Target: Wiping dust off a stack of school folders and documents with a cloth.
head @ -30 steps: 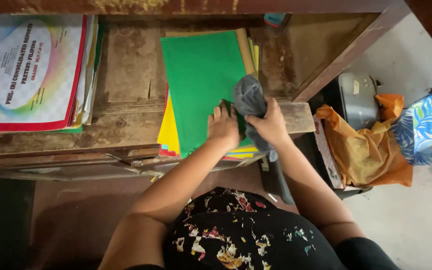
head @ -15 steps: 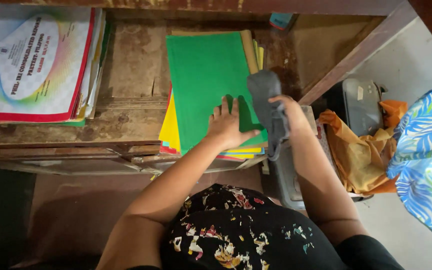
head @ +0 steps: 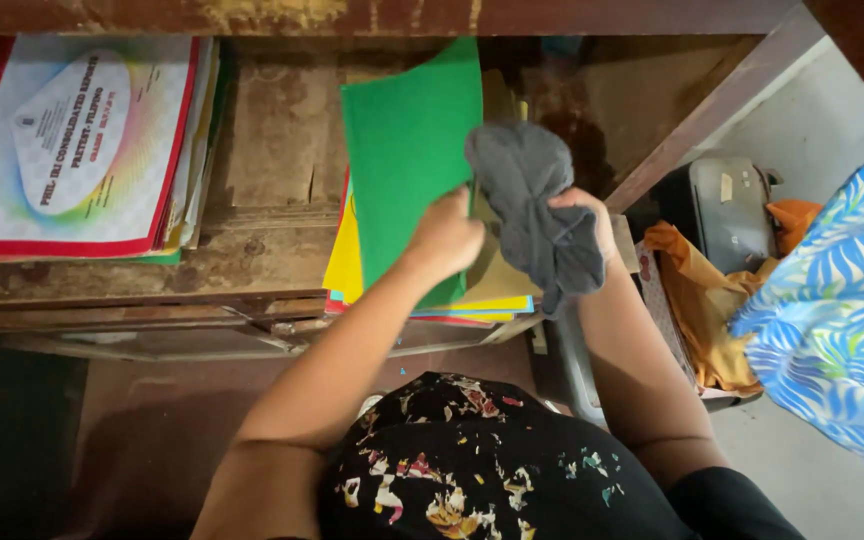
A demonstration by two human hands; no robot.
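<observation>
A stack of coloured paper folders [head: 352,265] lies on a worn wooden shelf [head: 262,180]. My left hand [head: 447,235] grips the right edge of the top green folder [head: 407,150] and lifts that side off the stack. A tan folder [head: 497,280] shows underneath. My right hand [head: 587,215] holds a dark grey cloth [head: 537,205] bunched up just right of the green folder, above the stack's right side.
A pile of printed booklets with a colourful cover [head: 62,150] sits at the shelf's left. Right of the shelf are a grey case [head: 722,210], an orange bag [head: 697,310] and a blue leaf-patterned fabric [head: 837,310]. The shelf's wooden side post [head: 702,110] runs diagonally.
My left hand went from pressing flat on the green folder to gripping its right edge and raising it. My right hand lifted the grey cloth up beside the folder.
</observation>
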